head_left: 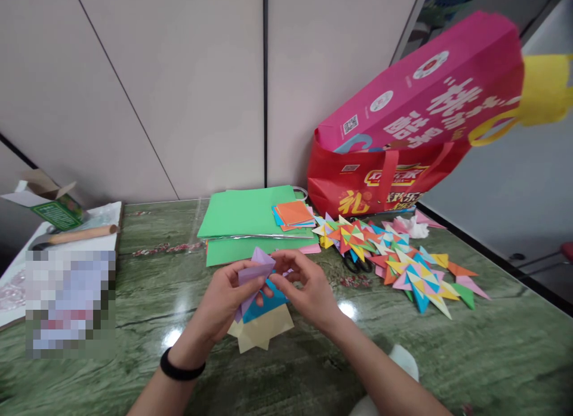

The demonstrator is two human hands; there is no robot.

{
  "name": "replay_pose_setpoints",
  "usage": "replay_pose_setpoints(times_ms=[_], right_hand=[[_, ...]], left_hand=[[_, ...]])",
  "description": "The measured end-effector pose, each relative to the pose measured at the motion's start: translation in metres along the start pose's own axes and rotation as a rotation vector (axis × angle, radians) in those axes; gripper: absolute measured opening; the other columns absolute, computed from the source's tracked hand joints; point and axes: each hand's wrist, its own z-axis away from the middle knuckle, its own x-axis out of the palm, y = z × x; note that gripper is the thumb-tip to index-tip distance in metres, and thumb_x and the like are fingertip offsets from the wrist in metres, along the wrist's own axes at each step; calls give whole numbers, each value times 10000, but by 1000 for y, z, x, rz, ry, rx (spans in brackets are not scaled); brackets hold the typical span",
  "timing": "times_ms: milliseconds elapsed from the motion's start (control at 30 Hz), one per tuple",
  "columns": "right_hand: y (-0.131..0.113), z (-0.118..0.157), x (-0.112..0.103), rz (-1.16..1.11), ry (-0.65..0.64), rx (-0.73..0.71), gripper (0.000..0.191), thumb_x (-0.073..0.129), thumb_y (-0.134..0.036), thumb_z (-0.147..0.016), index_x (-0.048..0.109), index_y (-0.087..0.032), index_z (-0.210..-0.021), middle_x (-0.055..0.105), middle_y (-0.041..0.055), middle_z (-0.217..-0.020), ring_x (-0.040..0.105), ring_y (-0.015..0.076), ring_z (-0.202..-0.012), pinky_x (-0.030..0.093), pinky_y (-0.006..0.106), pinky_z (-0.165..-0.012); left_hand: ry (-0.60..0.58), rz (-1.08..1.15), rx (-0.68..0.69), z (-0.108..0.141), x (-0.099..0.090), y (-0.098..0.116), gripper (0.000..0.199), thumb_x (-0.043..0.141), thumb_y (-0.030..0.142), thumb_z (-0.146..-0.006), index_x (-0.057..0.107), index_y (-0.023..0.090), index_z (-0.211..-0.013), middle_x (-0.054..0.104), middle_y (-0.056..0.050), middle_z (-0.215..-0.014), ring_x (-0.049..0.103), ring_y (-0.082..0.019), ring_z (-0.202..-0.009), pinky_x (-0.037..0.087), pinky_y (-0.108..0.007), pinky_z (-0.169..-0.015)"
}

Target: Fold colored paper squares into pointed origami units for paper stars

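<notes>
Between my two hands, above the table, is a piece of folded purple paper [256,274]. My left hand [226,293] pinches it from the left, thumb on the front face. My right hand [308,284] has its fingers curled at the paper's right edge, partly hiding it. Under the hands lie a blue sheet of paper [264,305] and pale yellow paper [264,332] with pointed edges. Off to the right, a heap of folded paper stars [421,279] in many colours spreads over the table.
Green paper sheets [246,210] lie behind my hands, with a stack of small coloured squares [294,214] on top. Black scissors [358,264] stick out from under the stars. A red gift bag [349,177] stands at the back right. A wooden-handled tool [83,234] and an opened box [58,207] are at left.
</notes>
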Motion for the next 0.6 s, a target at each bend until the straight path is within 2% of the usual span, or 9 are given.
replay_pose_setpoints(times_ms=[167,267,400,600], right_hand=[[-1,1,1,103,18,-126,198,509,-161,-823,584,-200,-1002,596,33,-826,603,128,-698,515,246,-600],[-1,0,0,137,7,-166,162,498,-156,-834,588,-198,-963,587,36,-846,600,124,-685,507,244,-592],[-1,0,-1,114,11,-158,158,456,-188,-873,598,-204,-941,532,51,-937,585,113,-705,502,235,-602],[-3,1,-3,176,-119,-139,190,434,-197,-889,573,-213,-1018,461,48,-930,526,130,-759,494,273,-686]], left_hand=[[10,-96,10,2,2,-3,240,670,342,-724,653,137,-848,613,2,-515,465,-80,-408,326,-182,-415],[4,-89,12,3,3,-2,233,667,331,-722,649,135,-846,582,18,-485,450,-77,-404,331,-183,-420],[-8,-72,-5,1,2,-2,245,663,318,-716,632,128,-868,594,13,-508,455,-73,-410,339,-180,-422],[-12,-114,17,1,3,-3,233,633,319,-739,598,131,-873,594,14,-508,464,-79,-413,343,-182,-421]])
